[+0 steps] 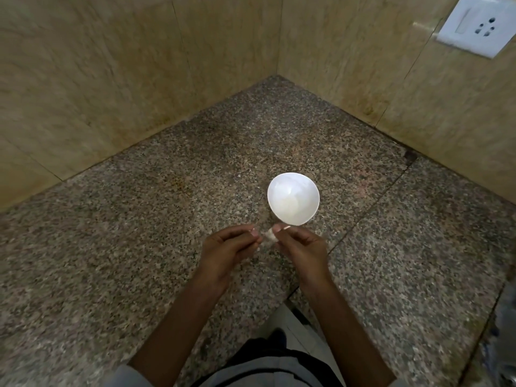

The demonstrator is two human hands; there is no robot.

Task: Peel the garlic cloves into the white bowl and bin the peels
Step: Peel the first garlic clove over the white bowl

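A small white bowl [293, 198] stands on the speckled granite counter [139, 247], just beyond my hands. Its inside looks bare, though glare washes it out. My left hand [229, 247] and my right hand [301, 247] meet just in front of the bowl. Between their fingertips sits a pale garlic clove [270, 234], pinched from both sides. A thin sliver of peel [286, 227] sticks out above my right thumb. No bin is in view.
The counter fills an inside corner, with beige tiled walls [139, 65] at the back left and back right. A white wall socket [480, 23] sits at the top right. The counter's front edge [282, 303] runs below my forearms.
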